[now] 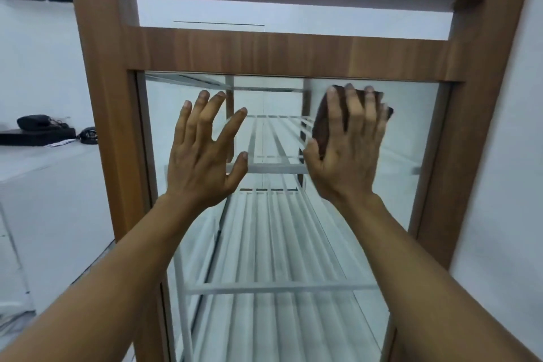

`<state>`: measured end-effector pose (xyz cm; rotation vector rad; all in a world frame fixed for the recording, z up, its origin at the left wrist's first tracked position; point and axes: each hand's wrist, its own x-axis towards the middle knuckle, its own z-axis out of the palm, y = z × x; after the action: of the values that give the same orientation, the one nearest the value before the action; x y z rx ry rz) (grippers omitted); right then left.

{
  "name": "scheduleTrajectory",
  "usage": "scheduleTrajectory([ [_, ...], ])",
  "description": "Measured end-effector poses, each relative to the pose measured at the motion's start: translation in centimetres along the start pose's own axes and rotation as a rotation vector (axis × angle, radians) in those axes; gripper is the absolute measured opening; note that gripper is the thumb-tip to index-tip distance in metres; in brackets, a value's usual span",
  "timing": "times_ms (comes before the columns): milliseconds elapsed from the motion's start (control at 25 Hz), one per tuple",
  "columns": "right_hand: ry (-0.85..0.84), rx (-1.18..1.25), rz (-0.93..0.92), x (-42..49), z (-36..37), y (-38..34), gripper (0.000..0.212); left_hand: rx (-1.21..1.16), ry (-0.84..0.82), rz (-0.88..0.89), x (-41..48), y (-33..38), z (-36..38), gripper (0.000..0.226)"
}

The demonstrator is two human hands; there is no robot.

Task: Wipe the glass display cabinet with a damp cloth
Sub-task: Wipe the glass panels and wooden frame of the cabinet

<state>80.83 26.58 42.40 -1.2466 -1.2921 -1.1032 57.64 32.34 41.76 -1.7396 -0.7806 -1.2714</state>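
Note:
A tall display cabinet with a wood-grain frame [264, 51] and a glass front [411, 132] fills the view. My right hand [349, 147] lies flat with straight fingers on a dark brown cloth [321, 119], pressing it against the upper right part of the glass. The cloth shows only at the hand's left and fingertip edges. My left hand [205, 153] is raised with fingers spread at the upper left of the glass, holding nothing; whether it touches the pane I cannot tell.
Behind the glass are white slatted shelves [273, 244]. A white wall stands to the right. To the left a pale counter carries a dark flat box with a black pouch [35, 131] and a black device [88, 135].

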Motion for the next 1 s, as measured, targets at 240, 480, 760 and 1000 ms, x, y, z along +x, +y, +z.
scheduleTrajectory([
  [240, -0.056, 0.028, -0.262, -0.3, 0.4, 0.7, 0.075, -0.018, 0.004, 0.026, -0.2, -0.5, -0.1, 0.062],
  [480, -0.036, 0.031, -0.285, -0.9, 0.3, 1.8, 0.075, 0.022, 0.010, 0.038, -0.1, -0.2, 0.4, 0.062],
  [760, -0.006, -0.075, 0.025, -2.2, -1.6, 8.2, 0.074, -0.061, -0.003, 0.050, 0.2, 3.9, 1.1, 0.061],
  [1000, -0.088, 0.031, -0.329, -1.5, -0.7, 5.5, 0.076, -0.155, 0.037, 0.026, 0.4, 5.6, 1.4, 0.057],
])
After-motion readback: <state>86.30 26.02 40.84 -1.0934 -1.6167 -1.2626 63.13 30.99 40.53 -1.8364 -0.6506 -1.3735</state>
